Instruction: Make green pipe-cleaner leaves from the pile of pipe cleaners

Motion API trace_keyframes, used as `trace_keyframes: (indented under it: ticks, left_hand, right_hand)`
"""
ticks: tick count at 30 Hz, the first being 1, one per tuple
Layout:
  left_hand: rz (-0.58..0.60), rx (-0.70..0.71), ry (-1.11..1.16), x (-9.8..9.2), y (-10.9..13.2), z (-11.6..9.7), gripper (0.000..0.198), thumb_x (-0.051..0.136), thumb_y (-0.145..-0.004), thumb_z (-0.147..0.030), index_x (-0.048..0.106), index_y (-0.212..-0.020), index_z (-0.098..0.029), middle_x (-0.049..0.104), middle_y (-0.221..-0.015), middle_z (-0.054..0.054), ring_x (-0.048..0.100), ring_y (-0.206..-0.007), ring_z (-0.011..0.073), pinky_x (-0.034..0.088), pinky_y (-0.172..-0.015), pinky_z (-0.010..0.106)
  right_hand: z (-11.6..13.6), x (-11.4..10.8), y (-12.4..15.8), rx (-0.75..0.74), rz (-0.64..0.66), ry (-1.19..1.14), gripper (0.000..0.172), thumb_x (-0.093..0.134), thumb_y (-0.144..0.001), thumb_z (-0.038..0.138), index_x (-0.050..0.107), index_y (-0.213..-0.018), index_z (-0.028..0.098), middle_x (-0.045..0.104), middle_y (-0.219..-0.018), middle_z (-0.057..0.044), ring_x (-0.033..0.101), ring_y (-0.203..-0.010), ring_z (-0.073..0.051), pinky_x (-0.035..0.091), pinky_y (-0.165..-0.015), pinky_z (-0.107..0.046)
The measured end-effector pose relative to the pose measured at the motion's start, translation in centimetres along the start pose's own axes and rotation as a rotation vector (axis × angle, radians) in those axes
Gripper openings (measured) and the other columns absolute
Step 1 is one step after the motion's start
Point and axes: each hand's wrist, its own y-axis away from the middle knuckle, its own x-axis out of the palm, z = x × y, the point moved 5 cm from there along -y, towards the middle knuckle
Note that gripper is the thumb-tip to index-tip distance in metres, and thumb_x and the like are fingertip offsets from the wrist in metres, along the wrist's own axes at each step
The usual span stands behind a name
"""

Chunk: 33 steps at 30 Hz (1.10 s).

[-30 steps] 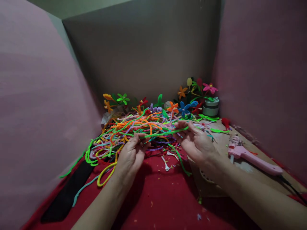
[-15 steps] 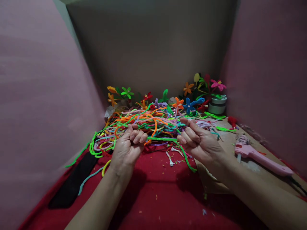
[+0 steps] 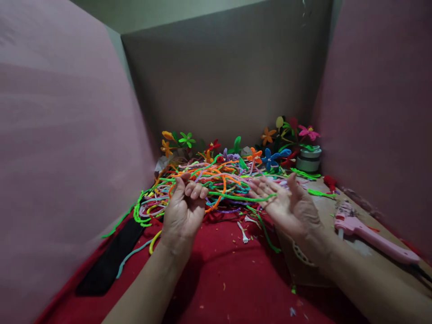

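My left hand (image 3: 187, 202) is closed around one end of a green pipe cleaner (image 3: 232, 197), which stretches almost level to the right. The free end of that pipe cleaner lies across the palm of my right hand (image 3: 283, 200). The fingers of my right hand are stretched out and its palm faces up, so it does not grip the stem. Behind both hands spreads a tangled heap of pipe cleaners (image 3: 224, 180) in orange, pink, green and other colours.
Pipe-cleaner flowers (image 3: 269, 158) stand at the back, some by a pale pot (image 3: 308, 159). A pink glue gun (image 3: 374, 236) rests on a board at the right. A black strip (image 3: 108, 258) lies at the left on the red cloth (image 3: 219, 279). Pink walls flank both sides.
My right hand has opened from a closed grip on the green pipe cleaner and turned palm up. My left hand keeps its hold. The camera view has tilted slightly.
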Motion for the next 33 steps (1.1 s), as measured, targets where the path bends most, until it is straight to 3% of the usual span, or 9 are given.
trace_keyframes:
  ticks: [5, 8, 11, 14, 18, 22, 28, 31, 33]
  left_hand:
    - [0.058, 0.111, -0.054, 0.8, 0.7, -1.9, 0.028, 0.036, -0.091, -0.03, 0.058, -0.082, -0.015, 0.033, -0.053, -0.005, 0.036, -0.046, 0.0055, 0.038, -0.05, 0.019]
    - [0.062, 0.166, -0.041, 1.2, 1.0, -3.3, 0.032, 0.031, -0.092, -0.03, 0.057, -0.081, -0.015, 0.033, -0.053, -0.005, 0.036, -0.047, 0.0055, 0.038, -0.05, 0.019]
    - [0.012, 0.165, -0.019, 0.9, 0.8, -3.7, 0.034, 0.03, -0.093, -0.029, 0.057, -0.079, -0.015, 0.033, -0.053, -0.005, 0.036, -0.046, 0.0054, 0.038, -0.049, 0.018]
    - [-0.004, 0.09, -0.017, 0.3, 0.6, -2.6, 0.031, 0.033, -0.092, -0.029, 0.058, -0.08, -0.015, 0.034, -0.053, -0.005, 0.038, -0.047, 0.0056, 0.039, -0.051, 0.019]
    - [0.02, -0.034, -0.031, -0.3, 0.9, 0.3, 0.024, 0.04, -0.09, -0.028, 0.059, -0.081, -0.015, 0.036, -0.055, -0.005, 0.039, -0.048, 0.0053, 0.04, -0.052, 0.019]
    - [-0.018, -0.152, -0.07, -0.9, 1.4, 2.8, 0.026, 0.039, -0.09, -0.025, 0.06, -0.082, -0.013, 0.037, -0.055, -0.005, 0.041, -0.049, 0.0057, 0.043, -0.054, 0.021]
    - [-0.125, -0.234, -0.155, -1.8, 1.6, 4.6, 0.028, 0.039, -0.09, -0.022, 0.062, -0.078, -0.012, 0.049, -0.061, -0.001, 0.052, -0.059, 0.0079, 0.049, -0.066, 0.025]
    - [-0.064, -0.235, -0.32, -2.0, 1.8, 5.0, 0.02, 0.051, -0.084, -0.028, 0.063, -0.086, -0.013, 0.056, -0.071, 0.002, 0.056, -0.067, 0.0102, 0.049, -0.061, 0.022]
    - [-0.007, -0.311, -0.474, -2.2, 2.2, 5.4, 0.025, 0.056, -0.08, -0.035, 0.063, -0.091, -0.013, 0.055, -0.07, 0.001, 0.052, -0.056, 0.0063, 0.043, -0.048, 0.016]
  right_hand:
    - [-3.3, -1.0, 1.0, 0.264, -0.156, -0.05, 0.062, 0.054, -0.079, 0.019, 0.025, -0.131, 0.001, 0.053, -0.113, -0.024, 0.057, -0.105, -0.028, 0.054, -0.081, -0.036]
    - [-2.3, -1.4, 0.6, 0.175, -0.194, -0.139, 0.06, 0.045, -0.08, 0.013, 0.019, -0.133, 0.0, 0.051, -0.117, -0.026, 0.057, -0.106, -0.026, 0.056, -0.077, -0.032]
    - [-2.2, -1.7, 0.6, 0.145, -0.216, -0.05, 0.059, 0.042, -0.069, -0.004, 0.034, -0.127, 0.004, 0.059, -0.11, -0.019, 0.062, -0.097, -0.019, 0.056, -0.072, -0.02]
    - [-4.2, -0.5, 1.4, 0.239, -0.001, 0.141, 0.043, 0.051, -0.065, -0.008, 0.055, -0.105, 0.006, 0.065, -0.101, -0.015, 0.066, -0.089, -0.018, 0.053, -0.076, -0.018]
    - [-6.0, 0.5, 2.3, 0.206, 0.131, 0.227, 0.02, 0.063, -0.073, 0.012, 0.062, -0.092, 0.008, 0.067, -0.096, -0.013, 0.068, -0.078, -0.014, 0.052, -0.077, -0.021]
    - [-5.7, 0.0, 1.9, 0.136, 0.079, 0.183, 0.016, 0.064, -0.074, 0.019, 0.063, -0.088, 0.011, 0.069, -0.085, -0.008, 0.067, -0.07, -0.013, 0.053, -0.072, -0.023]
    - [-4.5, -1.2, 1.0, 0.098, -0.019, 0.167, 0.014, 0.067, -0.07, 0.015, 0.064, -0.083, 0.011, 0.066, -0.066, -0.003, 0.063, -0.054, -0.01, 0.049, -0.05, -0.016]
    - [-4.0, -1.5, 0.7, 0.06, -0.029, 0.203, 0.011, 0.068, -0.068, 0.015, 0.064, -0.076, 0.01, 0.065, -0.065, -0.003, 0.06, -0.052, -0.009, 0.048, -0.05, -0.017]
    - [-3.8, -1.7, 0.6, 0.026, -0.02, 0.236, 0.011, 0.069, -0.067, 0.016, 0.063, -0.074, 0.01, 0.065, -0.066, -0.003, 0.06, -0.053, -0.009, 0.047, -0.05, -0.017]
